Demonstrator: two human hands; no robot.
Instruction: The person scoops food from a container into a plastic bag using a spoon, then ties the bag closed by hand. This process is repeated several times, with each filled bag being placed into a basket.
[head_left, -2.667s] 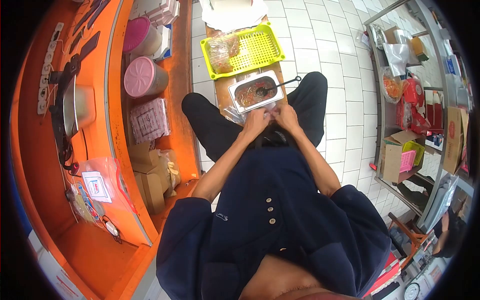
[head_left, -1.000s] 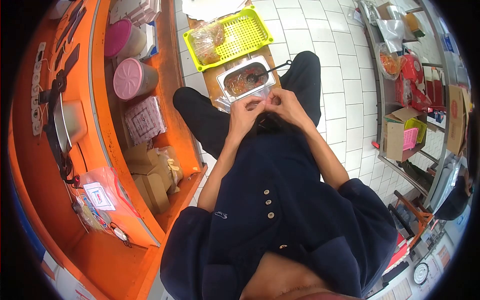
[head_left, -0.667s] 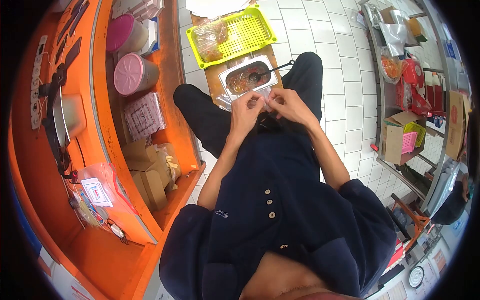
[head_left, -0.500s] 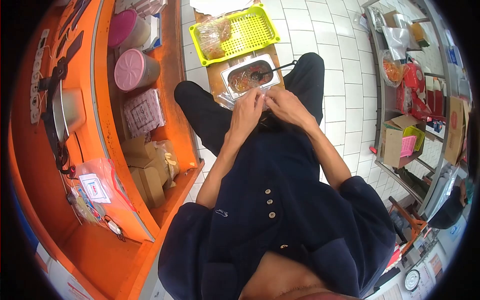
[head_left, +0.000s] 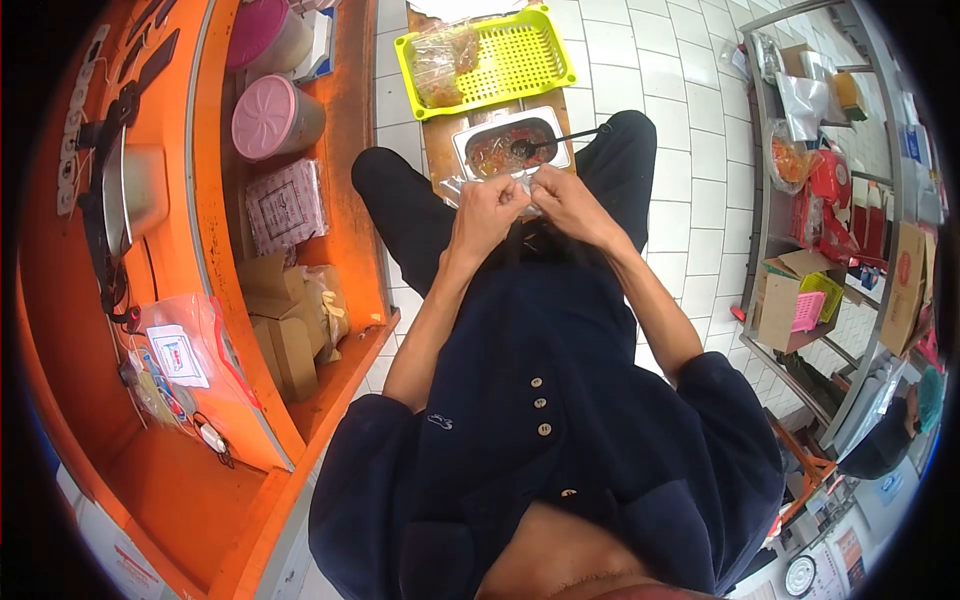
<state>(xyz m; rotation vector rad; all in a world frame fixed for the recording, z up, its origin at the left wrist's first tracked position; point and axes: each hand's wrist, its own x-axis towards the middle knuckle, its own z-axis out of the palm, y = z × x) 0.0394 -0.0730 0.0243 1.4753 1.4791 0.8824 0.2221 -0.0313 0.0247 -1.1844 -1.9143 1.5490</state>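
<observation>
My left hand (head_left: 487,215) and my right hand (head_left: 566,203) are together above my lap, both with curled fingers. Between their fingertips they pinch a clear plastic bag (head_left: 524,180), mostly hidden by the hands. Just beyond them sits a metal pan (head_left: 466,160) of chopped reddish food in liquid. A black ladle (head_left: 524,148) rests in the pan, its handle reaching over the right rim toward my knee. Farther off, a yellow-green plastic basket (head_left: 515,65) holds filled clear bags (head_left: 440,80) on its left side.
To the left is an orange shelf unit (head_left: 345,200) with lidded tubs (head_left: 270,120), packaged stacks (head_left: 285,208) and a cardboard box (head_left: 285,350). A metal rack (head_left: 755,200) with bags and boxes stands at the right. Another person (head_left: 885,440) shows at the far right edge.
My fingers have curled tighter around the plastic bag, and the right hand has turned into more of a fist. The whole view has shifted slightly.
</observation>
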